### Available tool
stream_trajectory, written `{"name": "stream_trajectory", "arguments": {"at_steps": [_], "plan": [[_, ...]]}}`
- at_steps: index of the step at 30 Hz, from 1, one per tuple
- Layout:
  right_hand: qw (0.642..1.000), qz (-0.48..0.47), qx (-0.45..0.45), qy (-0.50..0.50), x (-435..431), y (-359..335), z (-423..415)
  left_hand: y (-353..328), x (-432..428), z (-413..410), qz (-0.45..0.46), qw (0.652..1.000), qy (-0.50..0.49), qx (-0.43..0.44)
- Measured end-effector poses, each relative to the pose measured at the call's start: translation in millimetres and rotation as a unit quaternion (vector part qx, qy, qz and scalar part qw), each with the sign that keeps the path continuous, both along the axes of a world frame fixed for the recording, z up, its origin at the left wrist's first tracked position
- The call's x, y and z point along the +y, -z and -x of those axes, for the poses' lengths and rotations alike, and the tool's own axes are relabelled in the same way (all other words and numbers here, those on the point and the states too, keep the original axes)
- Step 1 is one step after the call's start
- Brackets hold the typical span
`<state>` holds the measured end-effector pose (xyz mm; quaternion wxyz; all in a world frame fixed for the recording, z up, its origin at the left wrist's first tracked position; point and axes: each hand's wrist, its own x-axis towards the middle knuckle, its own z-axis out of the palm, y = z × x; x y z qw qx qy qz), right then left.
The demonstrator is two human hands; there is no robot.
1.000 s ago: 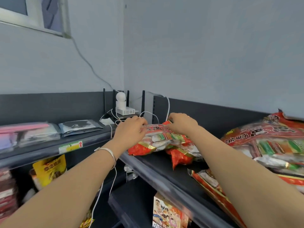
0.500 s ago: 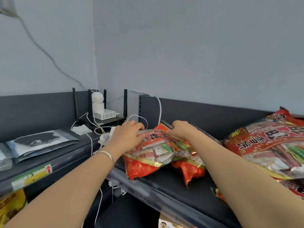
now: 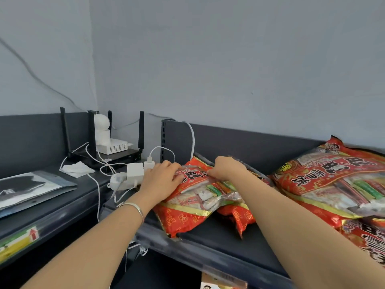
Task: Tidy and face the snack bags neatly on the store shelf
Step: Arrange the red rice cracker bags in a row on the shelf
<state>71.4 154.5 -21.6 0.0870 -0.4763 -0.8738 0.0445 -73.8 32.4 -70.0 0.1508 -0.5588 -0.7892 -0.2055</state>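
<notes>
A large red snack bag (image 3: 193,197) with a clear window lies flat at the left end of the dark shelf (image 3: 216,245). My left hand (image 3: 161,179) presses on its upper left corner. My right hand (image 3: 227,168) grips its far top edge. A second red bag (image 3: 241,217) lies partly underneath it, with only its lower end showing. To the right, two more of the same red bags are stacked, the upper one (image 3: 333,180) lying flat on the lower one (image 3: 368,236).
Left of the bags sit a white power strip with plugs and cables (image 3: 129,176), a black router (image 3: 108,155) with a white camera (image 3: 102,126), and a flat packet (image 3: 31,188) on the neighbouring shelf. A boxed product (image 3: 220,283) shows on the shelf below.
The view has swung right and moved closer. Both hands stay on the red bag, which now lies flatter and further towards the shelf's front edge.
</notes>
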Motion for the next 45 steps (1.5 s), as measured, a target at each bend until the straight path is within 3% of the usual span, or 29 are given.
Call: {"name": "stream_trajectory", "arguments": {"at_steps": [14, 19, 24, 27, 31, 35, 37, 41, 45], "plan": [[0.999, 0.018, 0.008, 0.045, 10.5, 7.2, -19.4, 15.6, -2.3, 1.0, -0.002, 0.998, -0.023, -0.062], [0.992, 0.085, 0.093, 0.012, 12.0, -6.6, -18.7, 12.2, -2.8, -1.0, 0.008, 0.997, -0.029, -0.066], [0.960, 0.015, 0.263, -0.090, 2.2, -39.0, -14.6, -21.5, -2.3, 1.7, -0.085, 0.984, 0.011, -0.158], [0.960, -0.081, 0.230, -0.140, -8.6, -72.7, -18.2, -55.5, 1.0, -6.7, -0.158, 0.967, 0.061, -0.188], [0.955, -0.141, 0.173, -0.197, -16.9, -84.6, -18.6, -80.0, 7.3, -21.6, -0.197, 0.970, 0.074, -0.120], [0.942, -0.054, 0.229, -0.239, -11.4, -80.9, -18.9, -74.0, 16.2, -20.1, -0.131, 0.987, 0.061, -0.065], [0.933, 0.023, 0.261, -0.249, -7.3, -82.3, -25.2, -68.4, 20.7, -17.1, -0.127, 0.986, 0.078, -0.082], [0.898, 0.169, 0.314, -0.257, -3.5, -84.9, -36.2, -61.5, 28.2, -26.1, -0.173, 0.954, 0.144, -0.199], [0.876, 0.219, 0.337, -0.267, -5.1, -89.3, -41.4, -75.1, 35.0, -41.1, -0.228, 0.953, 0.111, -0.167]]}}
